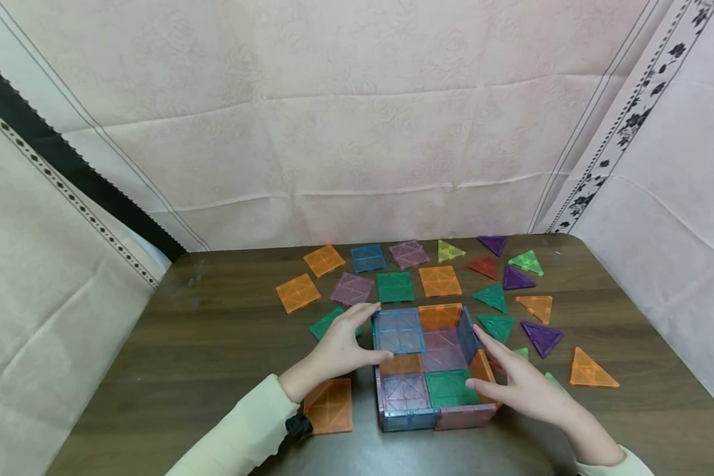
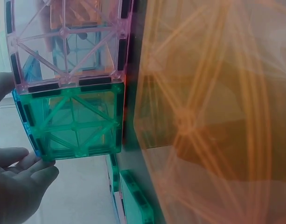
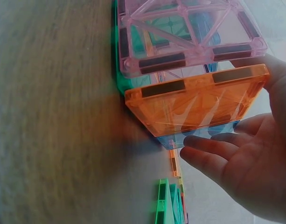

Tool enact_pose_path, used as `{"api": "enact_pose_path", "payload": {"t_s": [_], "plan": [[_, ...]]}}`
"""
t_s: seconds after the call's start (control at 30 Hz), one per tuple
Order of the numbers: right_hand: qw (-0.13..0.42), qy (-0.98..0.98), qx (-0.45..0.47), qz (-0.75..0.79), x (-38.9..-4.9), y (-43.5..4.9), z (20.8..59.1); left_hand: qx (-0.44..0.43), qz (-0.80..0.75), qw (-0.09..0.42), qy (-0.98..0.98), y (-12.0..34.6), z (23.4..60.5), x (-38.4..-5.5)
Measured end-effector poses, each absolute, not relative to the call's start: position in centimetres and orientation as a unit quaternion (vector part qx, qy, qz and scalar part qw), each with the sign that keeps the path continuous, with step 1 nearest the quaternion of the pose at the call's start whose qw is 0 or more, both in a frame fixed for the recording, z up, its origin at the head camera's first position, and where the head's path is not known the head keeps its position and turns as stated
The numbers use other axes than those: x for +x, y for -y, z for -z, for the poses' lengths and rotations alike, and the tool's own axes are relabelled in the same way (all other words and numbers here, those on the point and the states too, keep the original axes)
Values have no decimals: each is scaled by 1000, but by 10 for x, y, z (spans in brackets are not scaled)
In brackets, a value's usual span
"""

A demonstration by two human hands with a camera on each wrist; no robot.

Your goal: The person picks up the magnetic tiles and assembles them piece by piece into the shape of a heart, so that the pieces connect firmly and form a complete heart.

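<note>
A low box of see-through magnetic tiles (image 1: 466, 414) stands on the table, with blue, orange and pink walls in the head view. A blue square tile (image 1: 398, 332) lies flat over its far left quarter. Beside that tile my left hand (image 1: 348, 340) reaches with thumb and fingers spread, the thumb at its near corner and fingertips by the far corner. In the left wrist view, fingertips (image 2: 45, 170) meet the edge of a green wall tile (image 2: 73, 123). My right hand (image 1: 520, 383) has its fingers along the right walls, near the orange tile (image 3: 198, 105), its thumb over the rim.
Behind the box lie loose square tiles, among them green (image 1: 395, 287), blue (image 1: 367, 258) and orange (image 1: 439, 281). Several triangles, including a purple one (image 1: 542, 338) and an orange one (image 1: 592, 370), spread rightward. An orange square (image 1: 333, 410) sits near my left wrist.
</note>
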State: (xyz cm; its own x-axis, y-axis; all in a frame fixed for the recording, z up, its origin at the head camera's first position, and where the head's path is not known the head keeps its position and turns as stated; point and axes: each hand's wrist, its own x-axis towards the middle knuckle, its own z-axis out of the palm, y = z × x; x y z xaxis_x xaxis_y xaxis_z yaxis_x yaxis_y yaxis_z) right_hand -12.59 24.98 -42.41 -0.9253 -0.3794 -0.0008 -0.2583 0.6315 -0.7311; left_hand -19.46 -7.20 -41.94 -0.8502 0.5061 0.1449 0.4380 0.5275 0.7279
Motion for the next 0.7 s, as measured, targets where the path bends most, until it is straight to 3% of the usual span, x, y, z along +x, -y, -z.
{"api": "enact_pose_path", "payload": {"t_s": [0.33,0.7], "plan": [[80,-898,-173,397,-124,-249,421,272,-436,77,-854,83,418,-205],[79,-899,-172,394,-125,-248,422,156,-505,25,-849,153,428,-260]]}}
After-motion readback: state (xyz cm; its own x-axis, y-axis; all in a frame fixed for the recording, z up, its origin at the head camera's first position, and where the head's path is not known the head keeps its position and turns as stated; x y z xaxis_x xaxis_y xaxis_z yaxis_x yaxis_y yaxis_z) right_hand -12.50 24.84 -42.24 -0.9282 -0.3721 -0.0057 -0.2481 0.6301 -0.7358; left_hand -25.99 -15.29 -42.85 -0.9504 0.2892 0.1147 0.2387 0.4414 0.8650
